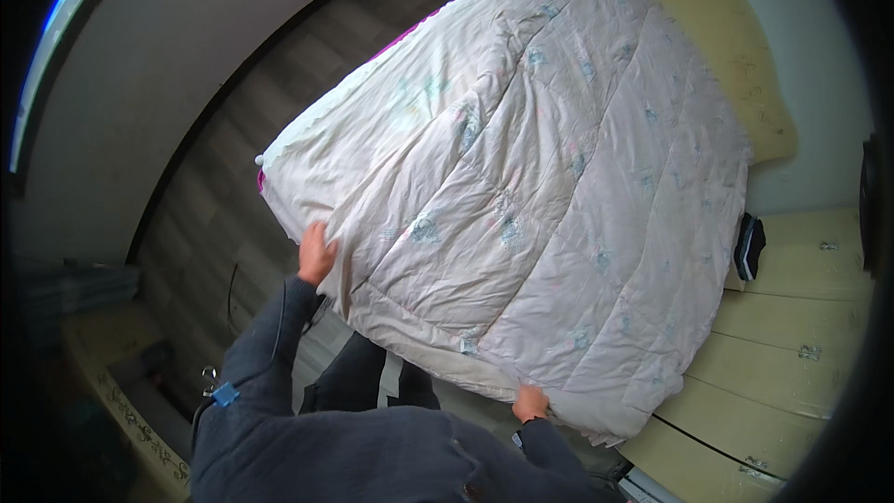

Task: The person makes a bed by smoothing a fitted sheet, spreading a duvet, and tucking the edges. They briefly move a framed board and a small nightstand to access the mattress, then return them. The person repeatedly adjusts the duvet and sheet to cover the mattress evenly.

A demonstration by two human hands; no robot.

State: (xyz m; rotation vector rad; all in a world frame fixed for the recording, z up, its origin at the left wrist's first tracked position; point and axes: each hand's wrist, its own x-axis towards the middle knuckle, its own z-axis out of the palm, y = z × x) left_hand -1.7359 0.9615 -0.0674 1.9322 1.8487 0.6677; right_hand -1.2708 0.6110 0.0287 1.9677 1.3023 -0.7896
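Note:
A large white quilt (pixel 531 175) with faded blue floral prints and stitched lines is spread over a bed, somewhat wrinkled. At its lower left edge, my left hand (pixel 318 253) grips the fabric, and folds run up from there. My right hand (pixel 531 403) holds the near edge of the quilt, towards its lower right corner; the fingertips are hidden in the cloth. A strip of magenta fabric (pixel 260 180) shows beneath the quilt at the left corner.
A cream headboard (pixel 765 84) stands behind the bed at the upper right. Cream cabinets (pixel 775 321) with metal handles line the right side, a dark folded item (pixel 749 246) beside them. Grey wooden flooring (pixel 216 181) runs along the left. An ornate cream furniture edge (pixel 129 419) is at the lower left.

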